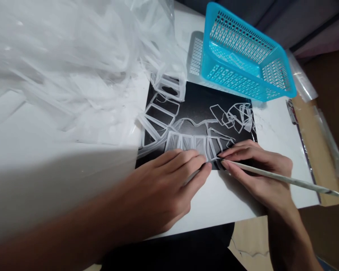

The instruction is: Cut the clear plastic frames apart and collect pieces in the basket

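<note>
On a black mat [197, 101] lies a translucent white plastic piece [188, 141] with several panels in a row. My left hand [169, 188] is closed at its near edge, with fingertips on the piece and the thumb close by. My right hand [260, 169] grips a slim pale stick-like tool [290, 180]; its working tip is hidden near the fingertips, at the right end of the piece. Thin outline cut-offs [237, 116] lie tangled at the mat's right side. More framed plastic pieces [161, 113] lie on its left side.
A turquoise perforated basket [248, 82] stands behind the mat. Clear plastic bags with white pieces [73, 67] cover the back left of the white table [169, 222]. A clear plastic roll [303, 81] lies to the right of the basket.
</note>
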The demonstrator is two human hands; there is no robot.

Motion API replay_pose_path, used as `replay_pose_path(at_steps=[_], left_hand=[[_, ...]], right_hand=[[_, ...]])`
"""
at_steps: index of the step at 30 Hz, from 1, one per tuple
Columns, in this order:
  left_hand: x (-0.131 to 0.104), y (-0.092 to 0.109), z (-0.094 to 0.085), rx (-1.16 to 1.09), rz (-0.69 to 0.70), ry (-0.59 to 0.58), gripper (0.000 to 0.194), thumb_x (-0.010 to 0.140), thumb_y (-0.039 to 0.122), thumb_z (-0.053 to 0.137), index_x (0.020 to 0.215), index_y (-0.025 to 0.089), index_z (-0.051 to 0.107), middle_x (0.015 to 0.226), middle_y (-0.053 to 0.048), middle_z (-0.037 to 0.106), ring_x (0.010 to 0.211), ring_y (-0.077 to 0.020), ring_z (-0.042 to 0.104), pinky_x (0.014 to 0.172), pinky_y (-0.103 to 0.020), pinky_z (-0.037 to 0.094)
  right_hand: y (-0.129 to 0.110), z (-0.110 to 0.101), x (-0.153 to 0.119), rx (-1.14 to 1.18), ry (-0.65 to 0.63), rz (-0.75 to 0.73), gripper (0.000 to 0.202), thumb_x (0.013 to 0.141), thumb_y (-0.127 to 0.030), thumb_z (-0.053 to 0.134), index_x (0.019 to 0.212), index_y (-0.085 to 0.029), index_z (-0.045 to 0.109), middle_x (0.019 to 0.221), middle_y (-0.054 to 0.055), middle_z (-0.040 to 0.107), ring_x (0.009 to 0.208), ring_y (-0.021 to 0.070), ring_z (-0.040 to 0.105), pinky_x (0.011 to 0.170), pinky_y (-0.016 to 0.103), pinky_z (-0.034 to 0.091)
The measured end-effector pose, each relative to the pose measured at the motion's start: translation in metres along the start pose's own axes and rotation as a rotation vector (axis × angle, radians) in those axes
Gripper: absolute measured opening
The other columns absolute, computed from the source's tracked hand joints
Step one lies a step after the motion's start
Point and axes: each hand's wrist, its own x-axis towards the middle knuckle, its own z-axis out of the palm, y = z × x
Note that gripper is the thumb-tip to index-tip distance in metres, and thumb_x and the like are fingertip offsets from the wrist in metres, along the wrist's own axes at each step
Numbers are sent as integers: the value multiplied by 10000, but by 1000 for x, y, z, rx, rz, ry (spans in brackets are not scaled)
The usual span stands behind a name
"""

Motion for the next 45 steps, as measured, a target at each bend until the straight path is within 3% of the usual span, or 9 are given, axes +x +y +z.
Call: replay_pose_path(at_steps=[4, 8, 13, 20, 26, 30, 34, 39, 45], left_hand=[[0, 0, -3, -51, -28, 15, 411, 1072, 130, 563, 1464, 42, 652, 1478, -153, 695, 1411, -295, 608, 1240, -438, 498], [1, -3, -2, -56, -32, 1, 471, 1081, 161, 555, 1532, 29, 594, 1623, -170, 597, 1531, -308, 515, 1316, -453, 400], [1, -5, -1, -12, -24, -49, 509, 1067, 184, 544, 1556, 44, 570, 1572, -158, 641, 1458, -298, 582, 1264, -444, 424], [4, -5, 0, 87, 45, -75, 496, 1071, 211, 528, 1507, -17, 593, 1495, -198, 681, 1360, -347, 621, 1183, -478, 465], [2, -9, 7, 34, 19, -8, 522, 1068, 198, 517, 1543, -11, 581, 1502, -192, 669, 1383, -323, 587, 1193, -449, 447], [0, -10, 13, 53, 18, -7, 541, 1085, 234, 475, 1550, -24, 576, 1516, -214, 651, 1353, -349, 596, 1141, -493, 472], [1, -8, 14, 95, 35, 3, 513, 1114, 246, 379, 1473, 8, 657, 1538, -208, 638, 1349, -369, 593, 1091, -523, 484], [3, -7, 12, 99, 38, 46, 396, 1075, 193, 447, 1266, 78, 775, 1480, -172, 673, 1270, -338, 630, 1056, -497, 495], [0, -13, 13, 10, 84, 39, 326, 1073, 246, 510, 1169, 116, 794, 1540, -168, 649, 1370, -365, 602, 1126, -510, 500]], right_hand=[[-8, 0, 4, -41, 50, -13, 123, 921, -171, 881, 897, -278, 825, 972, 8, 864, 956, 221, 760, 915, 414, 567], [-24, 10, 0, -29, 179, -3, 119, 927, -182, 866, 879, -270, 802, 968, 17, 858, 954, 239, 754, 924, 448, 563], [-38, 28, -9, -69, 234, -44, 146, 963, -156, 794, 875, -261, 744, 1049, 27, 861, 977, 252, 746, 989, 493, 518], [-32, 46, -11, -53, 249, 55, 157, 983, -168, 759, 850, -246, 731, 1036, 36, 848, 1014, 236, 768, 940, 442, 559], [-31, 46, -10, -27, 279, 123, 169, 975, -160, 762, 830, -243, 735, 1016, 54, 832, 978, 231, 769, 892, 408, 594], [-32, 46, -9, -37, 278, 144, 164, 977, -164, 760, 834, -242, 744, 1011, 50, 827, 967, 228, 763, 897, 414, 593], [-31, 47, -11, -97, 284, 159, 167, 978, -170, 764, 832, -244, 732, 1001, 47, 825, 967, 232, 759, 900, 420, 597], [-33, 47, -10, -148, 276, 163, 162, 973, -157, 768, 841, -242, 728, 996, 41, 819, 950, 226, 753, 876, 411, 598], [-35, 47, -6, -142, 280, 110, 174, 966, -111, 750, 850, -239, 736, 952, 37, 817, 898, 219, 751, 846, 411, 597]])
